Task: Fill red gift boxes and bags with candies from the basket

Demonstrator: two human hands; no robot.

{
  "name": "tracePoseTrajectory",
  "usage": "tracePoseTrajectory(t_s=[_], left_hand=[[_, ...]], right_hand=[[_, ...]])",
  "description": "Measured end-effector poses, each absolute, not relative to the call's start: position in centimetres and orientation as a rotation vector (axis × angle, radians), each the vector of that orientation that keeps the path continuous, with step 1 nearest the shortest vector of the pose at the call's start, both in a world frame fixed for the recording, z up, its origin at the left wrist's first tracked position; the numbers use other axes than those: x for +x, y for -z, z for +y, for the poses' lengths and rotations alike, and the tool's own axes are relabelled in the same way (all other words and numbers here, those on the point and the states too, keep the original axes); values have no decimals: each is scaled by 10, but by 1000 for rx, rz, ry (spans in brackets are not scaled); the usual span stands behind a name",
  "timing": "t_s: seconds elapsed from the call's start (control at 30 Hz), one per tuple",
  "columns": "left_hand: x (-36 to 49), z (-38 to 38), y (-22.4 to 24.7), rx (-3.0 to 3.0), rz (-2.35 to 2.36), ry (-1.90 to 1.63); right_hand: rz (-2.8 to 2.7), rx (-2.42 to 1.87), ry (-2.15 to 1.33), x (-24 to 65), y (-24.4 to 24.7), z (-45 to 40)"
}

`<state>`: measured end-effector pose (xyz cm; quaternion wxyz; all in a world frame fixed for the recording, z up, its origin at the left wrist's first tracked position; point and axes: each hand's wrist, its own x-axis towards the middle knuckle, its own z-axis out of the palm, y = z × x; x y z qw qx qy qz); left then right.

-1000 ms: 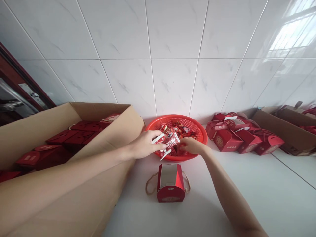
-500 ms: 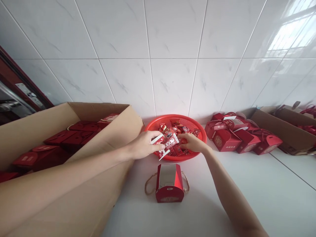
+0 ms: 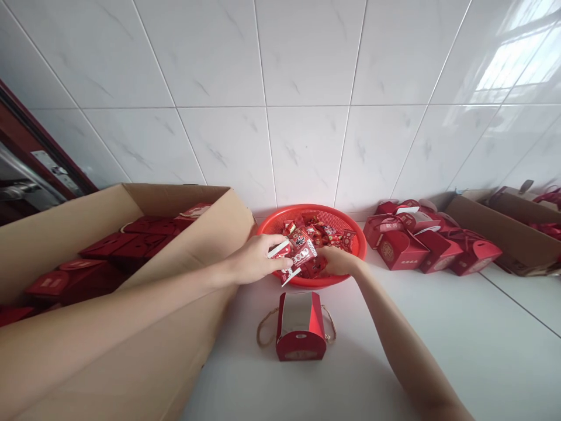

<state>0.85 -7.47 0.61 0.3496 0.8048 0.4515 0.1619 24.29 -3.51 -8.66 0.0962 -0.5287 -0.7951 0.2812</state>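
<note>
My left hand (image 3: pixel 263 257) is closed on several red-and-white candy packets (image 3: pixel 300 252), held over the left part of a red plastic basket (image 3: pixel 360 241). Inside the basket lie more red wrapped candies (image 3: pixel 328 233). My right hand (image 3: pixel 335 260) reaches down among them, its fingertips hidden behind the packets and the candies. In front of the basket stands a small red gift box (image 3: pixel 301 345) with its top open and a twine handle on either side.
A large cardboard carton (image 3: pixel 188 257) with red boxes (image 3: pixel 74 279) in it fills the left. Folded red gift boxes (image 3: pixel 401 248) sit right of the basket, beside another carton (image 3: pixel 508 240). A tiled wall (image 3: pixel 307 152) rises behind.
My right hand has moved slightly left and deeper into the candies, so its fingers are now hidden. My left hand holds the packets almost where they were.
</note>
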Motion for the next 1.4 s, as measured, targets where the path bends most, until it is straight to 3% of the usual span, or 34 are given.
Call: tracePoseTrajectory(t_s=[0.9,1.17,1.4], left_hand=[[7,-73,-6,2107,1180,-436],[7,-71,-6,2109,1184,-426],[7,-71,-5,2106,1181,-427]], right_hand=[[-1416,-1283,-800,256,76,-35],[-1043,-995,-1304,260,63,-34],[-1181,-762,-1402,254,44,-53]])
